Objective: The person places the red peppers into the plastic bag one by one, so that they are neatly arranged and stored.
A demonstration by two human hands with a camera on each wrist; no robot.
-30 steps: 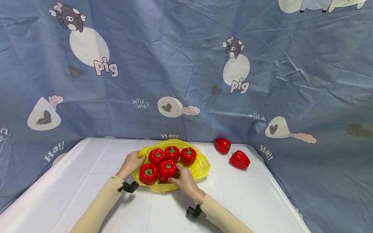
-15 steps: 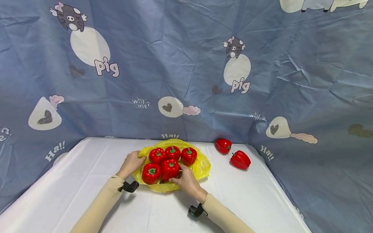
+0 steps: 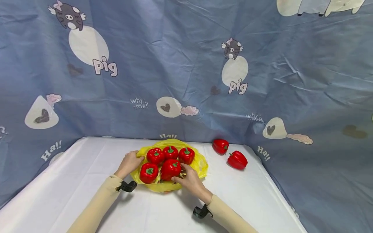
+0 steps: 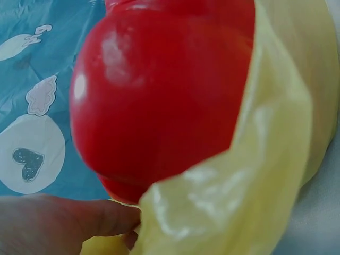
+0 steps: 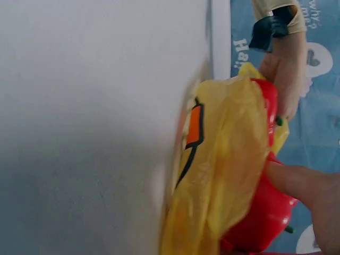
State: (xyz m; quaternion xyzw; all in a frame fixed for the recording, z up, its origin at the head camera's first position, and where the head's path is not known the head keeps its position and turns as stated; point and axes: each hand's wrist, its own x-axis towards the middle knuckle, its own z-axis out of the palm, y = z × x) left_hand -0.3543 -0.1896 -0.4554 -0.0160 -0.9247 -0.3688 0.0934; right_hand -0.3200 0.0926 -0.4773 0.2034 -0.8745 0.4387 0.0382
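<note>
Several red bell peppers sit in an open yellow plastic bag (image 3: 202, 165) on the table. My left hand (image 3: 129, 164) pinches the bag's left edge; the left wrist view shows its thumb beside the yellow film, with a pepper (image 4: 159, 95) close above. My right hand (image 3: 192, 183) grips the front middle bell pepper (image 3: 169, 171), which leans so that its green stem points up and right. In the right wrist view a thumb (image 5: 292, 180) presses that pepper's side, and the bag's rim hides its lower part. A front left pepper (image 3: 148, 173) stands stem up beside it.
Two more red peppers lie on their sides at the back right of the white table (image 3: 256, 194), one pepper (image 3: 220, 146) behind the other pepper (image 3: 237, 160). A blue patterned cloth (image 3: 186, 64) hangs behind the table.
My right hand has shifted slightly right, and the pepper in it has tilted with its stem toward the right. The front left pepper has slid a little right. My left hand keeps its place.
</note>
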